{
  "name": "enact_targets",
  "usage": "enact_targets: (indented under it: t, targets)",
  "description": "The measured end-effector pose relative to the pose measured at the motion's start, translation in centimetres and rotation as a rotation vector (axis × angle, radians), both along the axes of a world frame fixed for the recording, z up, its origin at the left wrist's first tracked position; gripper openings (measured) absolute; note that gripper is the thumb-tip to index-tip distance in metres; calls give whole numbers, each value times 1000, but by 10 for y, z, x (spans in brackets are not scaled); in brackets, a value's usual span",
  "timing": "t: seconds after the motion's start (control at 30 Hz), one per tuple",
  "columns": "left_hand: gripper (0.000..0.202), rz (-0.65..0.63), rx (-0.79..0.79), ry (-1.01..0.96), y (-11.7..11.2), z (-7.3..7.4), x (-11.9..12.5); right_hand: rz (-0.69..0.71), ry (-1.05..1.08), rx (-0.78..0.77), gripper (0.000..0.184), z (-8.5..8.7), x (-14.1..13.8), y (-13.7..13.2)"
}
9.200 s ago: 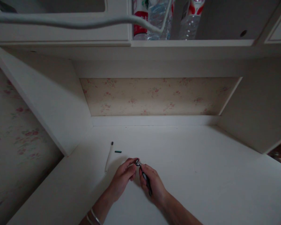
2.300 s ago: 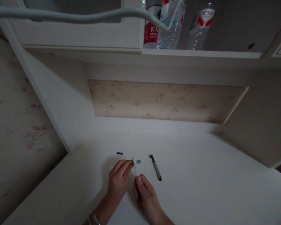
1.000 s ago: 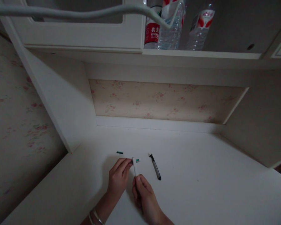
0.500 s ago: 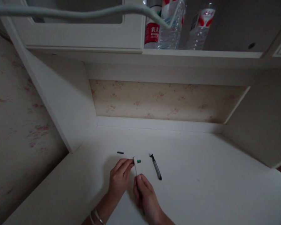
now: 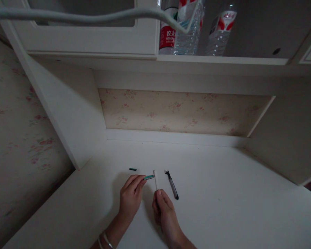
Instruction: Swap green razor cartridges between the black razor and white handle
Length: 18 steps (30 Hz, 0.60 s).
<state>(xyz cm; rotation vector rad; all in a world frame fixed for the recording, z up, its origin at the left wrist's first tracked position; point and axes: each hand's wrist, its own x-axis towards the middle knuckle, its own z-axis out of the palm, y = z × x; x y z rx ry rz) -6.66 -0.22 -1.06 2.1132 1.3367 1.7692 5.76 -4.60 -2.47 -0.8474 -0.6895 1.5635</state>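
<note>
My left hand (image 5: 131, 199) pinches a small green piece (image 5: 148, 177) at its fingertips, just above the white desk (image 5: 223, 200). My right hand (image 5: 163, 212) is closed around the lower end of a white pen barrel (image 5: 156, 178) that points away from me. The green piece and the barrel's far end sit side by side, a little apart. A black pen (image 5: 172, 185) lies on the desk just right of the barrel. Another small green piece (image 5: 132, 169) lies on the desk beyond my left hand.
A shelf above holds several water bottles (image 5: 186, 29) with red labels. A grey cable (image 5: 75, 18) runs across the top. White side panels (image 5: 67, 114) wall in the desk on the left and right; floral wallpaper (image 5: 181, 110) backs it.
The green piece has come out of the white barrel's far end; my right hand has swung the barrel to the right, away from my left fingertips. The black pen was laid down earlier.
</note>
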Motion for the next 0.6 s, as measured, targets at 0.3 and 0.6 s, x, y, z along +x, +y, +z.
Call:
enact_targets:
  t: [0.3, 0.6]
  targets:
    - [15, 5, 3, -6, -2, 3, 1, 83, -67, 38, 53, -2, 0, -1]
    - [16, -22, -17, 1, 0, -2, 1, 140, -24, 94, 49, -7, -2, -3]
